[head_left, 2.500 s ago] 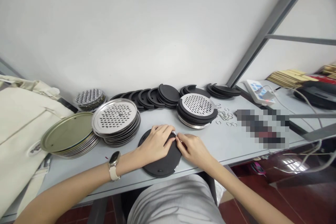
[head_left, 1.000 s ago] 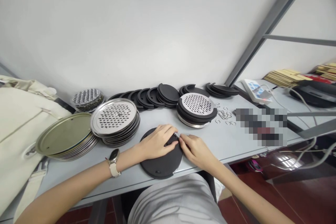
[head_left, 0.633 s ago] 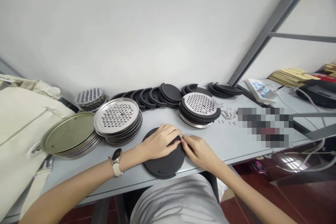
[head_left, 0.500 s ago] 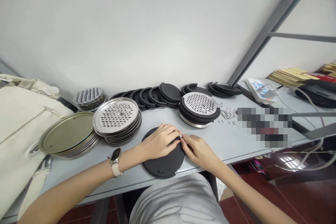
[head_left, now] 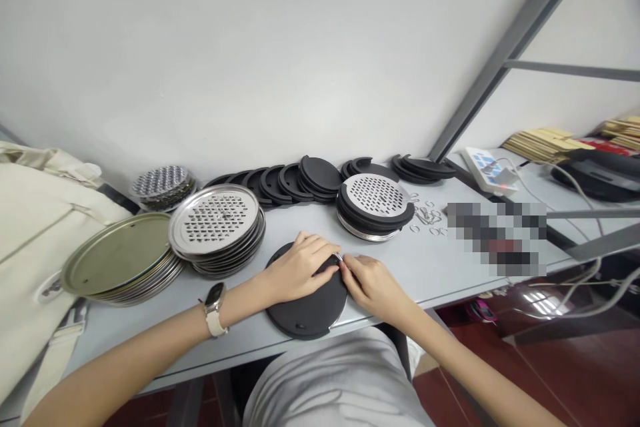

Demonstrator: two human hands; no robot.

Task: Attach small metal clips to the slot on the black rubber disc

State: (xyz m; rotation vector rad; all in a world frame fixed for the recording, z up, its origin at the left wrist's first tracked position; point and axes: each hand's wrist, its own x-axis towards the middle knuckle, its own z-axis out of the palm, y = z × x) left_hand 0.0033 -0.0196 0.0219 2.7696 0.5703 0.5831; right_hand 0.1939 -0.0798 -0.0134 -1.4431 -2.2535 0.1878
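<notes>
A black round disc with a small slot lies flat near the table's front edge. Across its upper part rests my left hand, its thumb and fingers closed on the disc's far right rim. At that same rim, my right hand pinches a small silvery metal ring, partly hidden by the fingertips. Behind the right hand stands a stack of black discs topped by a perforated metal plate. Loose metal rings are scattered to its right.
Left of the hands are a stack of perforated metal plates and a stack of olive round plates. More black discs line the wall. A cream bag sits far left; a grey metal frame rises at right.
The view has shifted slightly. Both hands keep about the same place on the disc, and the silvery ring between their fingertips shows a little more.
</notes>
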